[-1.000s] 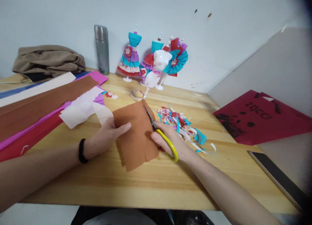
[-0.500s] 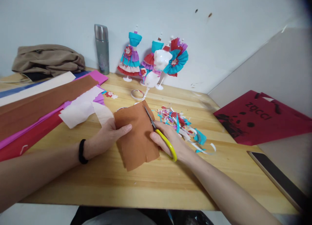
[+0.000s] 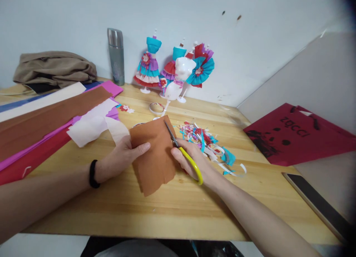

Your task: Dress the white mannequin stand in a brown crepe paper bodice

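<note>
My left hand [image 3: 126, 157], with a black band at the wrist, pinches the left side of a brown sheet of crepe paper [image 3: 155, 160], thumb on top. The sheet is held up over the table, its lower edge uneven. In my right hand [image 3: 191, 157] is a pair of scissors [image 3: 190, 162] with yellow handles. Their blades lie near the sheet's right edge, pointing away from me toward its top corner. A narrow part of the paper runs right of the blades. The fingers under the sheet are hidden.
Several small dress forms [image 3: 151, 64] in paper outfits stand by the wall, near a thermos flask [image 3: 116, 58]. Coloured paper sheets [image 3: 55, 105] lie left. Paper scraps [image 3: 203, 136] are piled behind my right hand. A red bag [image 3: 300, 138] and a phone [image 3: 314, 205] are right.
The sheet's lower right side looks narrower, its edge now further left near my right hand. The scissors have shifted only slightly; my left hand keeps its place.
</note>
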The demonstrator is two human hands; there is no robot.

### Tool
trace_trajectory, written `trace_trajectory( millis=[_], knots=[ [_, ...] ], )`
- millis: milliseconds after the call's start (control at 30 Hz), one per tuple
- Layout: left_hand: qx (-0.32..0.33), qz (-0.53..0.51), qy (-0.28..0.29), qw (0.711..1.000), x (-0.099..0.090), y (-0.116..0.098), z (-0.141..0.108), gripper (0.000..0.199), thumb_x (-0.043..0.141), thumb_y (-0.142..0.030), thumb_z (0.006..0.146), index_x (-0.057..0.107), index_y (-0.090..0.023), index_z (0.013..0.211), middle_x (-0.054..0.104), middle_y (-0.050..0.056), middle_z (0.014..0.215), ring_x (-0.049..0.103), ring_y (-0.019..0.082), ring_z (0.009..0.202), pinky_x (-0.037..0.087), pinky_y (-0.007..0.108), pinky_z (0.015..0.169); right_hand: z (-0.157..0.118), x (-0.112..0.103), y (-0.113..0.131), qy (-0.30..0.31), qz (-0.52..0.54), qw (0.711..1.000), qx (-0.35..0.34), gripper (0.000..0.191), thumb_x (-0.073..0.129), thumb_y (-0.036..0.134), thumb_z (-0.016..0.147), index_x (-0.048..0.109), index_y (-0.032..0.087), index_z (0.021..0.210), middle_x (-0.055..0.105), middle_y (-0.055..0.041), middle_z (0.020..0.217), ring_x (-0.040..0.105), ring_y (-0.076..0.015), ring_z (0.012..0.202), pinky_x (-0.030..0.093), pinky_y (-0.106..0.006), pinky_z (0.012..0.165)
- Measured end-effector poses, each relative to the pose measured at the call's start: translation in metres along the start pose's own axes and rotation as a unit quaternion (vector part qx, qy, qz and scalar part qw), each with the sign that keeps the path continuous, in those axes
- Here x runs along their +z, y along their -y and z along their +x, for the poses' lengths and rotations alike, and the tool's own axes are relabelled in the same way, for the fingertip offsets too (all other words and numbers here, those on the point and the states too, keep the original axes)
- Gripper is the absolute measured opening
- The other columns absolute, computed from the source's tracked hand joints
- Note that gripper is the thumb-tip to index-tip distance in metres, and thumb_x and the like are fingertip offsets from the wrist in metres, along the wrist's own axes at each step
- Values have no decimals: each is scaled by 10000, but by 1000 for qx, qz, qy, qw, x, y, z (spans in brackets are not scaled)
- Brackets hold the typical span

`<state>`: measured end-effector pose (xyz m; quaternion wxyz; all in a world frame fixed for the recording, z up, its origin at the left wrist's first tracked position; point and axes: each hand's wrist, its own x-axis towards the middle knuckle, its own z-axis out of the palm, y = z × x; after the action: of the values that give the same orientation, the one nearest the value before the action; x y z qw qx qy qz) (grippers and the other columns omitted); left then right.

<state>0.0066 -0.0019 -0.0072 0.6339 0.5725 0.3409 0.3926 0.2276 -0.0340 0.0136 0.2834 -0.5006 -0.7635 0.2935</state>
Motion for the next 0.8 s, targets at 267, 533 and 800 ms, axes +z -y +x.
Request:
trace_trajectory(
  millis=[267, 533, 800],
  knots=[
    [-5, -1, -7, 1000, -1, 3, 1, 494, 720, -436, 811, 626, -184, 1225, 699, 115, 1260, 624, 328, 1212, 536, 423, 982, 0, 5, -3, -20, -8, 1000, 10, 459, 403, 606, 945, 447, 214, 710, 477, 6, 613, 435, -136, 585, 322, -264, 534],
    [-5, 7, 5, 1000, -3, 5, 1, 449, 706, -440, 833, 649, -194, 1205, 710, 110, 1239, 641, 323, 1183, 546, 428, 966, -4, 4, -1, 9, 49, 999, 20, 533, 400, 706, 914, 516, 201, 791, 523, -4, 640, 477, -141, 592, 354, -263, 517],
    [-18, 12, 45, 999, -5, 6, 0, 405, 683, -443, 865, 668, -167, 1160, 734, 118, 1178, 677, 308, 1106, 556, 428, 934, -3, -3, 5, 12, 37, 999, 15, 622, 366, 778, 882, 530, 185, 796, 554, -38, 739, 490, -154, 650, 380, -284, 563]
  ],
)
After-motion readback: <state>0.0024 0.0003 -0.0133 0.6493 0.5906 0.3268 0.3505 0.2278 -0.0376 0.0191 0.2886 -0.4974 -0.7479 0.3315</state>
